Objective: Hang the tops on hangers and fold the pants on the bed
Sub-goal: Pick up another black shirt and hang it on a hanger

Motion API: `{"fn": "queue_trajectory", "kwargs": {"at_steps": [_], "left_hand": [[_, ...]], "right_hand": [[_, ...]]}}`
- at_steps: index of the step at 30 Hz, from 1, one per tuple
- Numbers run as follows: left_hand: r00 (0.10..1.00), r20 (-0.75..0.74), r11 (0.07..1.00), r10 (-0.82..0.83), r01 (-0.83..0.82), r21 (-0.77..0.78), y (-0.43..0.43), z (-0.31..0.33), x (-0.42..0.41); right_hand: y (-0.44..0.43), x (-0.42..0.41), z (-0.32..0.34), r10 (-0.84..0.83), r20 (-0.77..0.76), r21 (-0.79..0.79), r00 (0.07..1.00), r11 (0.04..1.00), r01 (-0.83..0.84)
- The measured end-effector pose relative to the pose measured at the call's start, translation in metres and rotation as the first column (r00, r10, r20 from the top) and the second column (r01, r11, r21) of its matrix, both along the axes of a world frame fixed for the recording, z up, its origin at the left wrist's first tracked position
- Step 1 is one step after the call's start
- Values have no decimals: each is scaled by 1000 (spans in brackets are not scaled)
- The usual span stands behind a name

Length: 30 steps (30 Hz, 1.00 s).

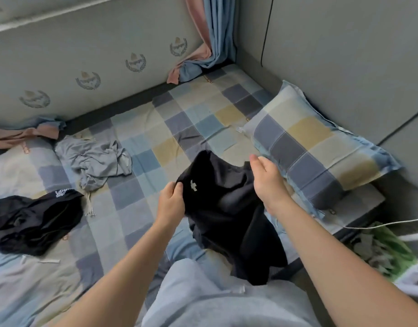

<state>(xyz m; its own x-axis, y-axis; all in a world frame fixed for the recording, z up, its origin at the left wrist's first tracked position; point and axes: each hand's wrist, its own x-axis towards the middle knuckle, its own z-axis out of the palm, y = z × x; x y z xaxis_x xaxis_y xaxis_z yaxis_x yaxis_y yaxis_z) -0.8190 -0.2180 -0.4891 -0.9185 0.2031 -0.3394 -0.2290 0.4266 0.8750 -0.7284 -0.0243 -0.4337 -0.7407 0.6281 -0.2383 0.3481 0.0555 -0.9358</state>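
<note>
A black garment (pixel 223 208) with a small white logo hangs in the air above the checked bed sheet (pixel 142 161). My left hand (pixel 171 202) pinches its left edge just beside the logo. My right hand (pixel 265 178) holds its right edge, the fingers partly hidden behind the cloth. The lower part of the garment droops over my lap. A crumpled light grey garment (pixel 97 161) lies on the bed at the left. Another black garment (pixel 31 220) with white lettering lies bunched at the far left.
A checked pillow (pixel 314 152) lies to the right against the padded wall (pixel 333 67). Pink and blue curtains (pixel 203 60) hang into the far corner. A white cord (pixel 380 224) and green fabric (pixel 387 249) sit off the bed at the right.
</note>
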Motion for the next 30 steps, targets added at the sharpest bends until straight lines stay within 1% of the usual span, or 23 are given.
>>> {"fn": "queue_trajectory", "kwargs": {"at_steps": [1, 3, 6, 7, 9, 10, 12, 14, 16, 17, 19, 21, 24, 26, 27, 28, 30], "left_hand": [[998, 47, 998, -43, 45, -48, 0, 3, 14], [981, 147, 986, -126, 140, -89, -6, 8, 36], [966, 161, 964, -201, 224, -145, -19, 32, 54], [960, 142, 950, -241, 263, -169, -21, 43, 58], [932, 44, 909, -360, 361, -210, -23, 62, 67], [905, -25, 882, -426, 408, -236, -23, 70, 72], [839, -114, 827, -532, 487, -280, -19, 83, 78], [772, -206, 788, -601, 529, -315, -20, 86, 77], [745, -272, 791, -610, 553, -262, -29, 77, 70], [773, -291, 826, -563, 526, -202, -36, 75, 69], [840, -280, 884, -465, 457, -100, -58, 70, 65], [854, -300, 901, -425, 432, -45, -82, 78, 61], [836, -303, 868, -457, 494, 53, -116, 106, 65], [829, -303, 849, -470, 519, 101, -138, 123, 73], [818, -314, 833, -483, 540, 125, -148, 130, 77], [803, -323, 812, -502, 566, 143, -158, 138, 81], [774, -339, 780, -534, 606, 156, -176, 155, 90]], "right_hand": [[-2, 9, 10, 49, 12, -31, 999, 998, -48], [-5, 22, 33, 136, 31, -61, 990, 989, -134], [-7, 32, 75, 257, 7, -61, 966, 965, -256], [-8, 34, 86, 285, 0, -48, 958, 957, -285], [-14, 38, 106, 359, -25, 1, 933, 933, -359], [-19, 41, 112, 393, -28, 21, 919, 919, -393], [-33, 43, 122, 424, -15, 9, 906, 906, -424], [-54, 45, 130, 443, -22, 13, 896, 896, -443], [-79, 46, 132, 414, -2, 38, 910, 909, -414], [-90, 47, 130, 372, 12, 50, 928, 927, -372], [-112, 56, 125, 264, 49, 98, 963, 958, -268], [-132, 75, 122, 210, 132, 168, 969, 958, -230], [-167, 108, 119, 211, 345, 206, 915, 934, -293], [-194, 127, 111, 153, 470, 313, 869, 892, -327], [-206, 134, 107, 86, 498, 395, 863, 863, -314], [-217, 141, 103, 11, 494, 475, 869, 834, -280], [-239, 153, 98, -100, 429, 583, 898, 790, -191]]}}
